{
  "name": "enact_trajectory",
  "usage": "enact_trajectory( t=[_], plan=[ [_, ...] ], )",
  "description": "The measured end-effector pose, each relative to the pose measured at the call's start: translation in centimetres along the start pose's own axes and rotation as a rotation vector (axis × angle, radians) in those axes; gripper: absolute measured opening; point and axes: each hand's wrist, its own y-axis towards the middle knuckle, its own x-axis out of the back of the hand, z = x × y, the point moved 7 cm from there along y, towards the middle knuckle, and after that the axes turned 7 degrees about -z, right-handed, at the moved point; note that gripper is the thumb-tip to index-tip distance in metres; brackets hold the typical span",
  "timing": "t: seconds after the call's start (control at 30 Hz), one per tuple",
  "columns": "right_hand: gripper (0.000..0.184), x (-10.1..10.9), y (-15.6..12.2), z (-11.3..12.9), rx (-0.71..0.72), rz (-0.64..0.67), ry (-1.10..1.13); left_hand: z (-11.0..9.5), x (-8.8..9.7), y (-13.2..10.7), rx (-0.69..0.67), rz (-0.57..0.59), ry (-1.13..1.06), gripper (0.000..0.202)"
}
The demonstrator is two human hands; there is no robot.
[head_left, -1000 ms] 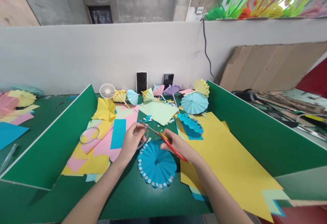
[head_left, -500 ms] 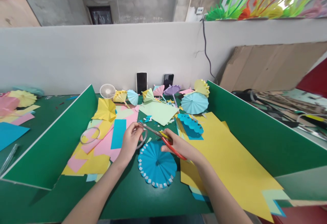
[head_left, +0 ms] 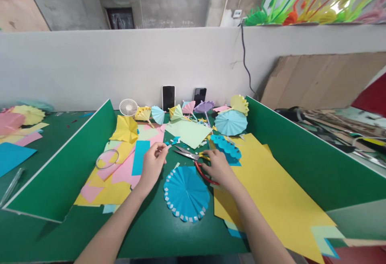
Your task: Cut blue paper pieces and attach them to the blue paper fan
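Observation:
My left hand [head_left: 153, 162] is pinched closed on a small pale strip at its fingertips, just above the green table [head_left: 144, 232]. To its right, my right hand [head_left: 219, 168] is closed over the red handles of the scissors [head_left: 189, 156]. The scissors' blades are parted and point left, low over the table. A blue pleated paper circle [head_left: 186, 193] with a white-notched edge lies flat in front of and between both hands.
Pink, yellow and blue sheets [head_left: 120, 171] are piled at the left beside a clear tape ring [head_left: 106, 159]. A large yellow sheet [head_left: 271, 191] lies at the right. Paper umbrellas [head_left: 230, 121], a small fan [head_left: 128, 107] and two phones [head_left: 168, 97] stand at the back. Green dividers [head_left: 60, 175] flank the area.
My right hand has lowered the scissors toward the table and shifted right. My left hand has drawn away from the blades with the small strip.

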Motion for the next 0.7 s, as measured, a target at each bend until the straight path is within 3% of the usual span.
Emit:
enact_trajectory(
  t=[0.1, 0.17, 0.27, 0.53, 0.7],
  plan=[
    [0.016, 1.0, -0.2, 1.5, 0.071, -0.110, 0.312, -0.3, -0.7, -0.4, -0.102, 0.053, 0.153, 0.010],
    [0.015, 0.9, -0.6, 3.2, 0.158, -0.041, 0.539, -0.6, -1.2, -0.8, -0.182, 0.092, 0.245, 0.010],
    [0.013, 1.4, -1.1, 4.8, 0.217, -0.075, 0.679, -0.9, -2.1, -1.5, -0.263, 0.164, 0.340, 0.009],
    [0.010, 1.8, -1.5, 5.6, 0.294, -0.122, 0.633, -0.7, -3.2, -2.4, -0.338, 0.252, 0.438, 0.011],
    [0.011, 2.2, -1.8, 6.0, 0.384, -0.205, 0.517, -0.8, -3.3, -2.5, -0.302, 0.288, 0.425, 0.010]
  ],
)
